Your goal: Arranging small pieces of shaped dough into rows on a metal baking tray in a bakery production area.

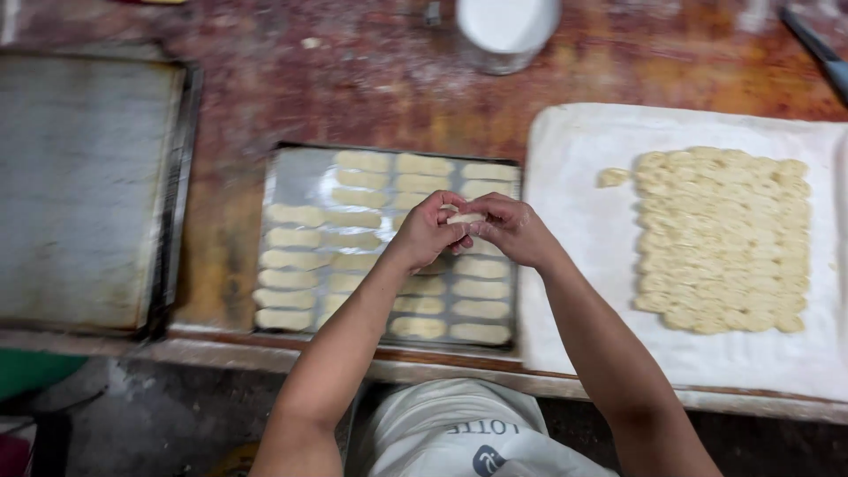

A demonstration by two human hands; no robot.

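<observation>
My left hand (427,231) and my right hand (508,230) meet above a metal baking tray (300,172), and both pinch one small pale dough piece (465,217) between the fingertips. Rows of shaped oblong dough pieces (296,215) lie on the tray in three columns. To the right, a block of cut dough strips (720,238) rests on a white cloth (583,238), with one loose piece (611,177) beside it.
A larger empty baking tray (84,190) lies at the left on the floury brown wooden table (371,84). A white round container (506,31) stands at the back, a dark-handled tool (817,49) at the top right. The table's front edge (265,353) runs below the trays.
</observation>
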